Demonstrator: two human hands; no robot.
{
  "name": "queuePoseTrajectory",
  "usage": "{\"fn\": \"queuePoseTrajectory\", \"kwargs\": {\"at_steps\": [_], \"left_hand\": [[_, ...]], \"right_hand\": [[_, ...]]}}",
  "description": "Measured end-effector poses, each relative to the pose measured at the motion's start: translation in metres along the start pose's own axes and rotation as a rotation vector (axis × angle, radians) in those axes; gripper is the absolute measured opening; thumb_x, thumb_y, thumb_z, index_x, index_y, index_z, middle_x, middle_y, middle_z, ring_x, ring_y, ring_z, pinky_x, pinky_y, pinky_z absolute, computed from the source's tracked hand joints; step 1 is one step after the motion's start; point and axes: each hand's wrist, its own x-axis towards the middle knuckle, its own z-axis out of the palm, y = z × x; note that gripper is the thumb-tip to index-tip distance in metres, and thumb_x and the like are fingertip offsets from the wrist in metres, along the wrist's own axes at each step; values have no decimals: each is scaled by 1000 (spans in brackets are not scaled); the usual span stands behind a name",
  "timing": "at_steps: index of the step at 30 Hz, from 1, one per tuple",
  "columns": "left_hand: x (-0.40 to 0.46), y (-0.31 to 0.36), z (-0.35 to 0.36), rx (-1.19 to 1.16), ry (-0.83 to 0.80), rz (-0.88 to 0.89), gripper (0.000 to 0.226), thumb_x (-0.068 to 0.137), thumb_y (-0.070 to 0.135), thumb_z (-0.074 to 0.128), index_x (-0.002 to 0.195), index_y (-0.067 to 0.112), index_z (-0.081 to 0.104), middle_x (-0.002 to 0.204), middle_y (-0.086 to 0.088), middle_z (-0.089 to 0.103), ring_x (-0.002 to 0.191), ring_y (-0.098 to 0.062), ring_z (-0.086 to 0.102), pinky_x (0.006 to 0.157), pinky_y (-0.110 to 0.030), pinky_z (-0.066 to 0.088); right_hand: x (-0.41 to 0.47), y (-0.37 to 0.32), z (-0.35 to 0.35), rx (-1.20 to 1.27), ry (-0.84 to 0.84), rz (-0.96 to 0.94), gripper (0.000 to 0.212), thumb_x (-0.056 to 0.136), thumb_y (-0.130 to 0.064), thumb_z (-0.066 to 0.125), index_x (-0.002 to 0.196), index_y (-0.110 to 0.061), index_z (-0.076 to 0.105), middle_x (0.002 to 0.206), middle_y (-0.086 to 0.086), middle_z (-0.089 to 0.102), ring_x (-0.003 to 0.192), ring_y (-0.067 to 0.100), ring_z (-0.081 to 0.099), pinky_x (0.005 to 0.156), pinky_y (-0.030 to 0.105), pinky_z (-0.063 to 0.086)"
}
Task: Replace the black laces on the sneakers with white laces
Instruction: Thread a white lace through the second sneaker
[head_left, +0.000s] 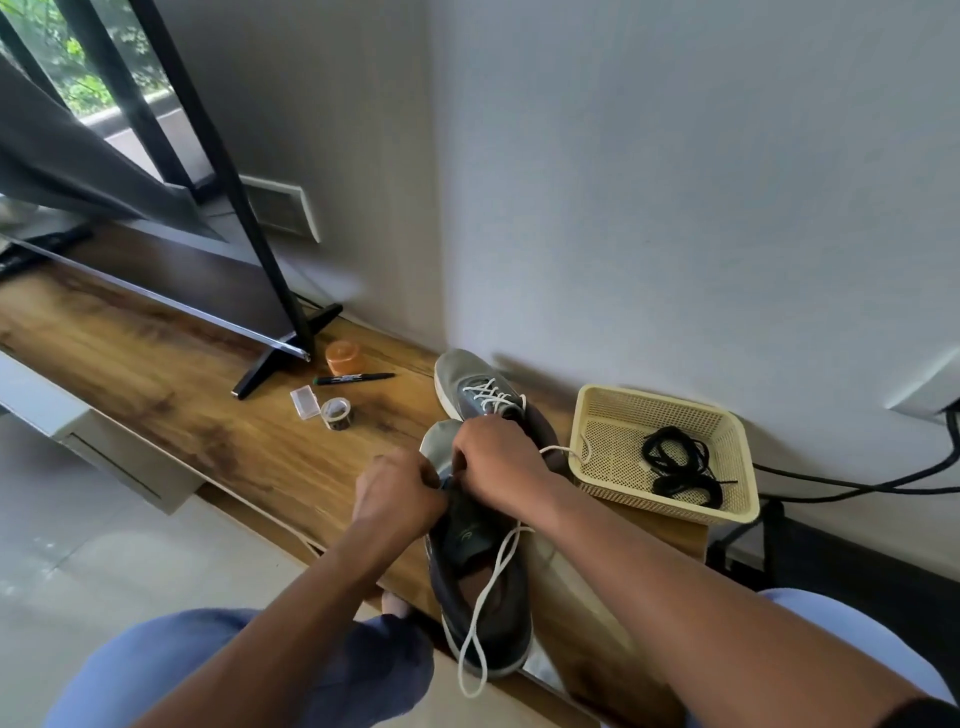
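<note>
Sneakers sit side by side on the wooden shelf (171, 374), and the cream basket (737, 467) serves as the landmark. The far sneaker (467, 374) stands just left of the basket's far corner, against the wall, already threaded with a white lace (491, 396). The near sneaker (478, 613) lies left of the basket and nearer the person, heel toward the camera, its dark tongue showing. A second white lace (493, 587) runs out from under the hands, drapes over the shoe's opening and hangs in a loop past its heel; another strand trails right to touch the basket's left wall.

Both hands meet over the near sneaker's eyelet area. The left hand (397, 493) has its fingers curled inward, pinching something small at the shoe's upper; whether that is the lace tip cannot be told. The right hand (496, 462) is curled too, knuckles up, gripping the upper beside the left; what its fingertips hold is hidden.

Inside the basket lie the black laces (678, 465), coiled loosely.

Well left of the basket, beyond the sneakers, are a black marker (353, 378), an orange lid (343, 357), a roll of tape (336, 413) and a small clear box (304, 404), near the foot of a television stand (283, 358).
</note>
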Motion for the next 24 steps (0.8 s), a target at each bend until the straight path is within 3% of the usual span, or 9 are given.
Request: {"fn": "queuePoseTrajectory", "kwargs": {"at_steps": [3,5,7,11,18,24], "left_hand": [[0,-8,2,-183,-35,-50,16,80,16,74,88,26,84,88,7,77,88,-14,71,74,-28,57],[1,-10,5,-268,-34,-60,18,81,15,74,87,29,84,87,9,77,87,-12,71,71,-26,55],[-1,-10,7,-311,-23,-54,19,82,15,74,84,31,84,85,13,76,85,-9,70,68,-25,52],[-2,-11,9,-301,-17,-34,21,82,15,72,88,31,84,90,14,76,90,-9,69,74,-27,53],[-1,-11,7,-266,6,5,22,86,11,71,97,26,84,93,13,74,82,1,64,59,-6,41],[-1,-14,4,-269,-78,23,23,86,17,70,97,31,83,93,20,73,79,3,66,55,-5,43]], "right_hand": [[3,0,2,-59,11,-25,12,86,-17,65,93,-13,74,76,3,57,85,32,68,62,33,43],[3,-2,6,-73,-18,-13,9,87,-17,65,78,-14,64,67,-2,41,84,35,67,62,34,39],[1,-3,11,-63,-59,7,32,86,-15,64,62,-20,44,63,-3,34,81,37,66,62,34,37],[4,-4,17,-50,-64,67,37,84,-16,63,58,-19,35,62,-2,35,81,37,66,62,33,36],[5,-8,24,-31,16,77,37,81,-12,58,58,-21,31,60,-3,30,80,39,68,62,35,37],[4,-5,28,-11,46,83,36,81,-14,61,59,-18,34,65,5,49,80,40,68,60,34,37]]}}
